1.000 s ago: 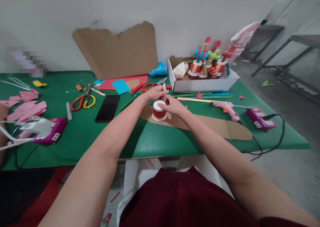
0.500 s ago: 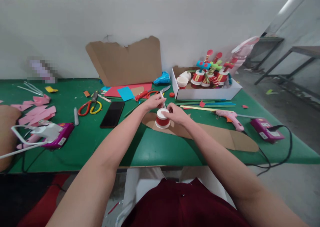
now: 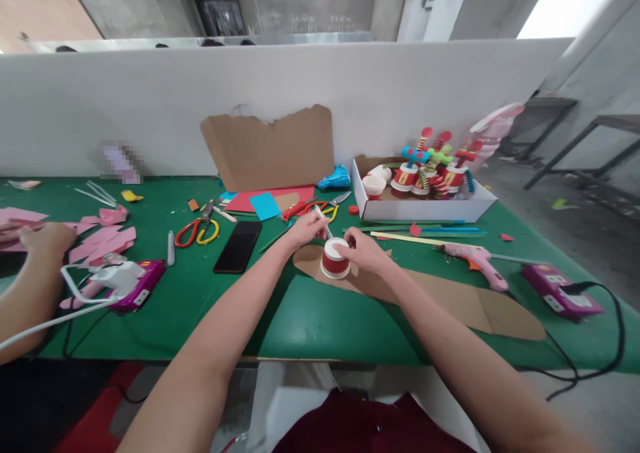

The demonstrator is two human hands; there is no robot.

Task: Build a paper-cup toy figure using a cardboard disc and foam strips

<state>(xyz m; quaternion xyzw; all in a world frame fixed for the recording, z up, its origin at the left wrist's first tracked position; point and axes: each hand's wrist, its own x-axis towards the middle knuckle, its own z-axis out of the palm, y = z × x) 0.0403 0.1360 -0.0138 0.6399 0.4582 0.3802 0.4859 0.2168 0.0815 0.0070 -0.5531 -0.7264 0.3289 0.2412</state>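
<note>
An upside-down paper cup (image 3: 335,264), white with a red band, stands on a long strip of brown cardboard (image 3: 445,290). My right hand (image 3: 364,248) grips the cup from its right side, with fingers at its upper edge. Just behind the cup, my left hand (image 3: 311,228) pinches a slim white stick-like tool (image 3: 321,218), whose lower end points down toward the cup's top. Whether its tip touches the cup I cannot tell.
Scissors (image 3: 320,208), a blue paper square (image 3: 265,206) and a phone (image 3: 238,247) lie nearby. A white box (image 3: 425,210) holds decorated cups. Right are a pink glue gun (image 3: 475,256) and purple power strip (image 3: 560,290). At left, another person's hand (image 3: 47,238) handles pink paper.
My view has tilted up, so the table sits lower in the picture. The white tool leans further left. The other person's hand has come into sight at the left.
</note>
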